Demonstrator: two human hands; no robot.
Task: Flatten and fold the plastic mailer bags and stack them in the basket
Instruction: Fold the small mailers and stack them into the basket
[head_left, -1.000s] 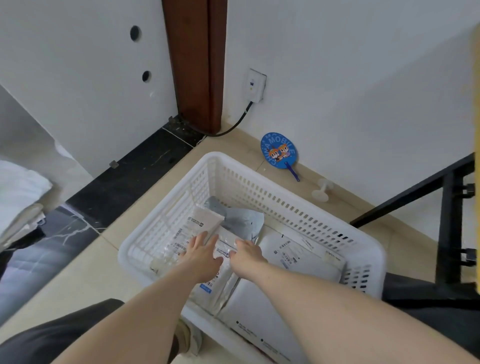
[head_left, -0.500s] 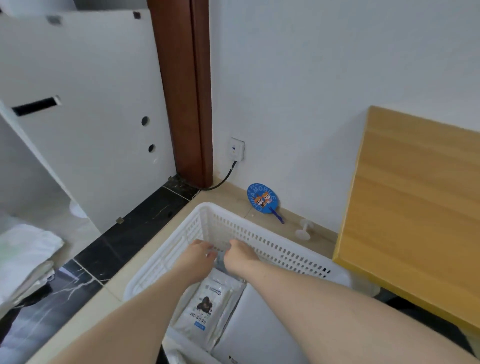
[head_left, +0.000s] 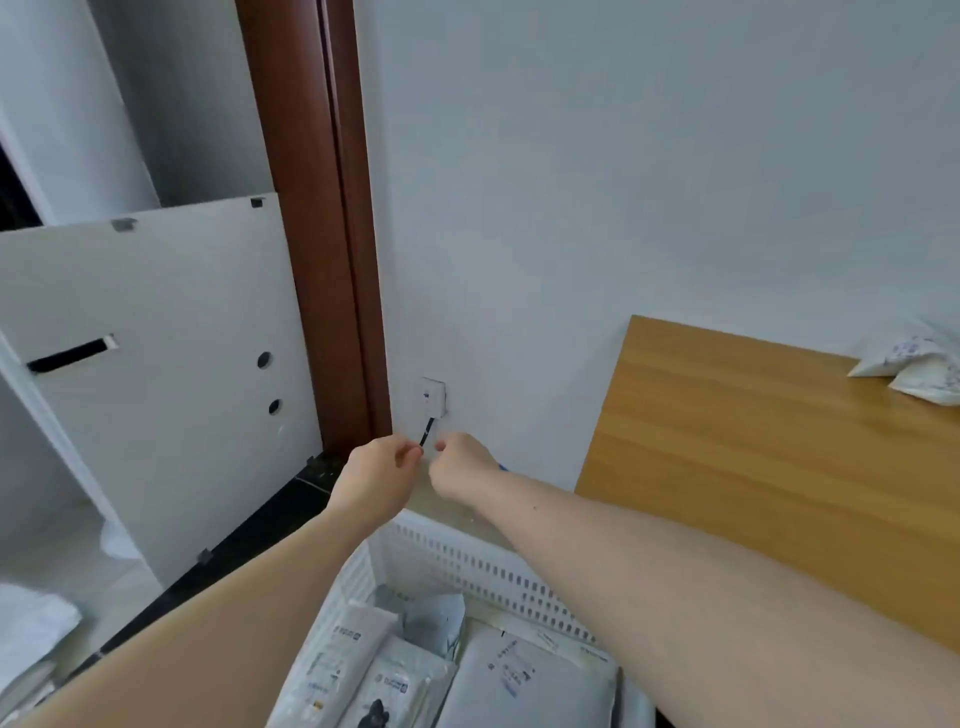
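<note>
- While both hands hover above the white perforated plastic basket (head_left: 467, 566), left hand (head_left: 376, 475) and right hand (head_left: 460, 467) show curled, apparently empty grips.
- Next: fetching crumpled white mailers (head_left: 914, 371) from the wooden desk (head_left: 753, 441).

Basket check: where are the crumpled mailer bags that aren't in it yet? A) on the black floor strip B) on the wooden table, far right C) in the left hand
B: two crumpled white mailer bags lie on the wooden table, far right, outside the basket.

no text can be read; the printed labels on the mailer bags (head_left: 524, 670) in the basket (head_left: 470, 564) are blurred; so are the marks on the crumpled bags (head_left: 914, 369) on the table (head_left: 753, 457).
</note>
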